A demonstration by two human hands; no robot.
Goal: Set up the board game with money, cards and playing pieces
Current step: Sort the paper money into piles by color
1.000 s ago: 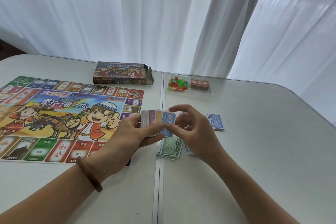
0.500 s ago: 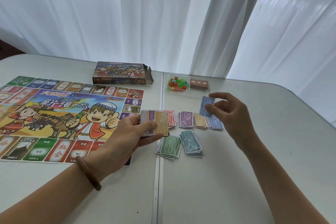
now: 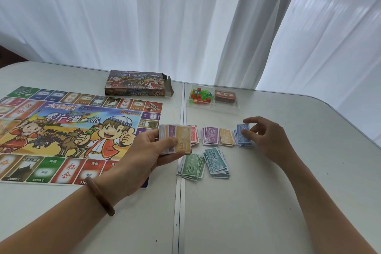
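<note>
The right hand has come down from above the table and now pinches a blue note between thumb and fingertips, right on top of the blue pile. The left hand, a bracelet on its wrist, grips a stack of notes with an orange 100 note uppermost, held just off the right edge of the game board. The hands are well apart. Between them on the table lie a red pile, partly hidden by the held stack, then a purple pile and an orange pile. A green pile and a teal pile sit nearer the person. Farther back, a clear tray holds playing pieces and a card deck, beside the open box.
</note>
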